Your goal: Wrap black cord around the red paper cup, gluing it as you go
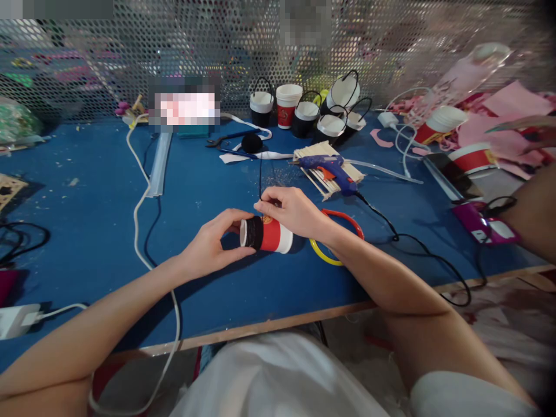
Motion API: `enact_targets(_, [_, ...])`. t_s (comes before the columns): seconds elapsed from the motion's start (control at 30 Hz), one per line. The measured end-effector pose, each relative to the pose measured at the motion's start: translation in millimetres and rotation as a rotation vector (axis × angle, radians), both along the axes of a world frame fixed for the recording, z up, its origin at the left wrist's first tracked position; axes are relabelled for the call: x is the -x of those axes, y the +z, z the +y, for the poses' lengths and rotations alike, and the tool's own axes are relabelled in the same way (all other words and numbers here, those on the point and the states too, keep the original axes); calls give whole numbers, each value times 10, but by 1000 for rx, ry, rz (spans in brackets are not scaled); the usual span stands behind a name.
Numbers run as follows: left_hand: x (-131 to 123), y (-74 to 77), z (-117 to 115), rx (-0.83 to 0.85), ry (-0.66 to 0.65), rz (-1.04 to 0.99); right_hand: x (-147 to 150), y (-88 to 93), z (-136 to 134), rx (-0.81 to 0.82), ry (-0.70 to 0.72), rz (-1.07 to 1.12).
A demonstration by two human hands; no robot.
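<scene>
A red and white paper cup [271,234] lies on its side just above the blue table, its narrower end wrapped in black yarn [255,233]. My left hand [217,240] grips that wrapped end between thumb and fingers. Over the cup, my right hand [289,211] pinches the strand of yarn, which runs up to a black yarn ball [251,143] farther back. Beyond my right hand rests a blue glue gun [332,168] on a stack of wooden sticks [326,188]. A red and yellow ring [325,255] lies partly hidden under my right forearm.
Several black-wrapped cups with handles [305,119] stand at the back beside a stack of paper cups [286,107]. Pliers [232,138] lie near the yarn ball. A white cable [138,220] crosses the left side. At right are a phone [452,176], pink scraps and another person's arm [530,208].
</scene>
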State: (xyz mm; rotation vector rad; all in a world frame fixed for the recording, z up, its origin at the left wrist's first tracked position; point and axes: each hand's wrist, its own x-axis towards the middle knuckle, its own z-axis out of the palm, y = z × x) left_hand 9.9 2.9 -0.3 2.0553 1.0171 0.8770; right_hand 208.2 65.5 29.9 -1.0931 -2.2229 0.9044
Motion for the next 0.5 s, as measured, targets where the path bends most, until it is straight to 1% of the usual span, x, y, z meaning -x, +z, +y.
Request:
enact_targets(0.2, [9,-5,8,-72,-42,21,4,-26,11,-4,24,17])
enact_targets(0.37, [13,29,-9,-174,-65,140,9,-26,21,3,36,46])
enact_targets(0.5, [5,77,-21,-217,-92,237,25,-15,26,29,74,91])
